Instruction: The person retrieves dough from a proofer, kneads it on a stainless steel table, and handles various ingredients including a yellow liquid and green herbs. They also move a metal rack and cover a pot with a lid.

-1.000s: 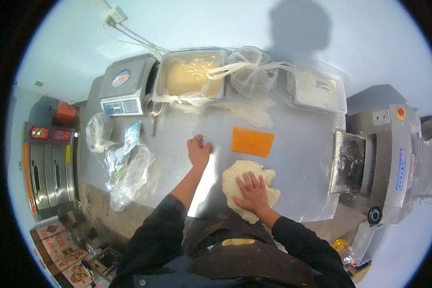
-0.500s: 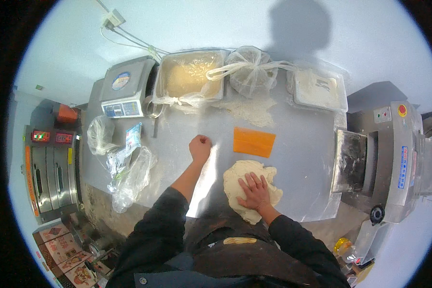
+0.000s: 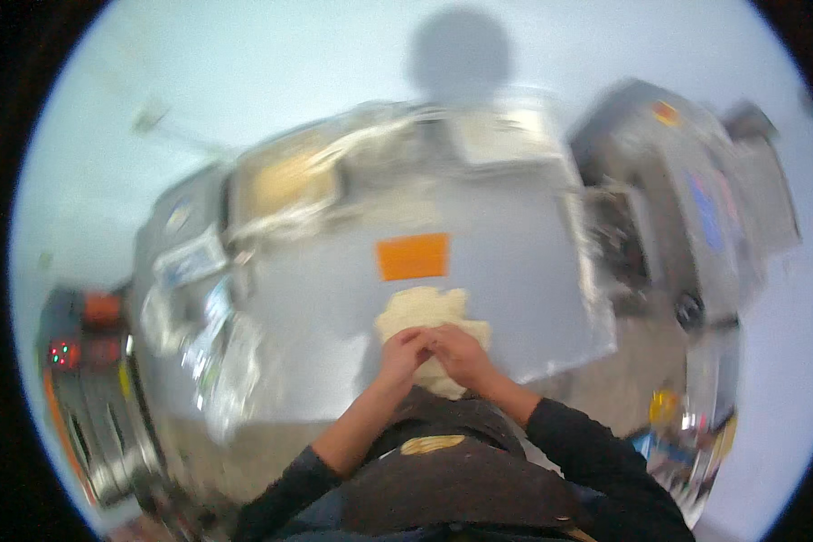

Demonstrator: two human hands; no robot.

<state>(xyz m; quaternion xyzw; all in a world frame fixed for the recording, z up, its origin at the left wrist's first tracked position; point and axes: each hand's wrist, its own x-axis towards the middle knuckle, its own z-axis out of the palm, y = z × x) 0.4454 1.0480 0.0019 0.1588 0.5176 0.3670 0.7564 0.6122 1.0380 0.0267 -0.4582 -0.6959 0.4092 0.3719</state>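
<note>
Two bare hands meet above a soft, pale mass of dough at the near edge of a grey worktable. The dough lies between the wearer's body and a flat orange rectangle, which rests just beyond its far edge. The left hand and the right hand come together over the near part of the dough, fingers bent inward and fingertips close or touching; blur hides whether anything small is pinched between them, so I cannot tell. As far as shows, the dough is already one mixed piece, spread low with an uneven outline; it is not divided, and no separate shaped pieces are visible on the table. Farther off to the left are a scale and a tub with yellowish contents; crumpled clear plastic bags lie nearer on the left, and a grey machine stands to the right. Half a second earlier, the left hand was curled over the table, well left of the dough, while the right hand lay spread flat on it; now both are together. The view has also swung and blurred, while the orange rectangle remains beyond the dough.
</note>
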